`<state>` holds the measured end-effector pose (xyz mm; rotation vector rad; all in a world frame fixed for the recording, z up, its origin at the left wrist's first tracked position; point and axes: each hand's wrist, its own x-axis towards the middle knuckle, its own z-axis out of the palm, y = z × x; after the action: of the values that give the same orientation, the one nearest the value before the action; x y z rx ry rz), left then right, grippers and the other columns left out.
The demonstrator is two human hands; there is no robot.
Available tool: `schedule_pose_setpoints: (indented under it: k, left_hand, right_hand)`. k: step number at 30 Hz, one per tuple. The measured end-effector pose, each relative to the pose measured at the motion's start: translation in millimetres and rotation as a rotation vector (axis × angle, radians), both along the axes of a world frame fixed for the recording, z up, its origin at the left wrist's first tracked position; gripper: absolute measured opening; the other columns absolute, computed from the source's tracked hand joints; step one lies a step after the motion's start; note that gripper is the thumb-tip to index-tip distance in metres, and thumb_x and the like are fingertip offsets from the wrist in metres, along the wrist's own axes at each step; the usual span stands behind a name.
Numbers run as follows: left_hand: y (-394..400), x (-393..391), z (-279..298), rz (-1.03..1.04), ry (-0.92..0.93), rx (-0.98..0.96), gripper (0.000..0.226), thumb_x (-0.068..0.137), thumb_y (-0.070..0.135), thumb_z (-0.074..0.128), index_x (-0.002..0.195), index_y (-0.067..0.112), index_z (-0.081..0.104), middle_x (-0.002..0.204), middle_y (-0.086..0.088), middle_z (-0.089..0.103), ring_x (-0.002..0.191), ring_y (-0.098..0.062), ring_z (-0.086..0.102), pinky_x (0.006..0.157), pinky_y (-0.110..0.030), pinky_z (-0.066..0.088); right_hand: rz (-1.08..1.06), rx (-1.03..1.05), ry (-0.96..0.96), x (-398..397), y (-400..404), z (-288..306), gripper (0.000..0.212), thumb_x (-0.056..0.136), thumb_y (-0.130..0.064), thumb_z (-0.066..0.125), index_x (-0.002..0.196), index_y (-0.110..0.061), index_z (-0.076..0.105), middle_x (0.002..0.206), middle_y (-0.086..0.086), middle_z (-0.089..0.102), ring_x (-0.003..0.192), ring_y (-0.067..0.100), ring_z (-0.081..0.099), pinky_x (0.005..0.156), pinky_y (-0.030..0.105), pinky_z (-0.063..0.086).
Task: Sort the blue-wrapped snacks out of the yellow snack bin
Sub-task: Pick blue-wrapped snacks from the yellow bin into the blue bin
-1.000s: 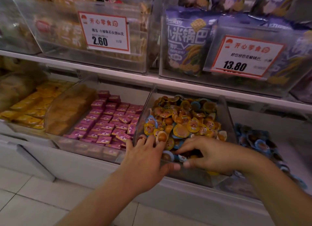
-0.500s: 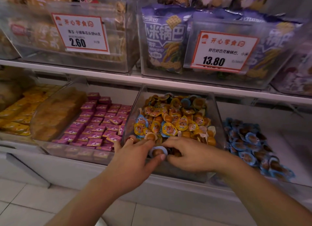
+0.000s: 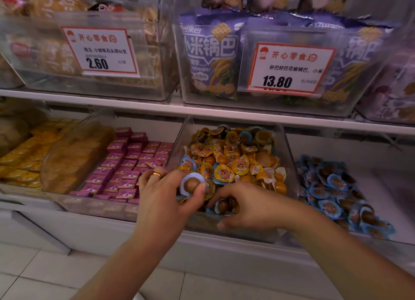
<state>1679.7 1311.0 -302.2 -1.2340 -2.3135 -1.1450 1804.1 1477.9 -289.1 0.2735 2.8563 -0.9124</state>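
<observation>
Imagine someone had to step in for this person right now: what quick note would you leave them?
Left hand: grips one blue-rimmed snack cup with a brown ball, lifted just above the front of the clear plastic bin of yellow-wrapped snacks.
Right hand: fingers curled over more blue-wrapped cups at the bin's front edge.
Done: a pile of blue-wrapped snacks lies on the shelf to the right.
Left: move the held cups there; a few blue wrappers still sit among the yellow ones.
</observation>
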Motion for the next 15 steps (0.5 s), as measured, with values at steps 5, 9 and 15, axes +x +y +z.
schedule_pose_setpoints:
  k: [5,9,15]
  left_hand:
    - [3.0,8.1,10.4,-0.006,-0.139,0.191,0.021,0.079,0.055,0.057,0.073,0.036,0.056,0.073,0.024,0.046,0.077,-0.010,0.039,0.070,-0.039,0.039]
    - [7.0,14.2,11.6,-0.038,-0.282,0.190,0.019,0.077,0.063,0.053,0.070,0.046,0.051,0.078,0.013,0.052,0.080,-0.009,0.049,0.064,-0.019,0.034]
    - [18.0,21.1,9.9,-0.115,-0.463,0.258,0.032,0.081,0.064,0.055,0.076,0.034,0.063,0.070,0.008,0.058,0.066,-0.007,0.055,0.055,-0.015,0.039]
  right_hand:
    - [-0.056,-0.192,0.018,11.6,17.9,12.0,0.037,0.082,-0.035,0.078,0.117,-0.043,0.068,0.098,-0.027,0.067,0.089,-0.006,0.062,0.075,0.016,0.049]
    - [-0.137,-0.008,0.076,13.0,15.9,8.7,0.029,0.084,-0.038,0.074,0.112,-0.039,0.070,0.084,-0.020,0.066,0.079,-0.003,0.060,0.065,0.019,0.048]
    - [-0.253,0.111,0.280,6.3,7.0,2.8,0.036,0.090,-0.037,0.065,0.124,-0.045,0.056,0.088,-0.025,0.061,0.077,-0.007,0.056,0.064,0.012,0.040]
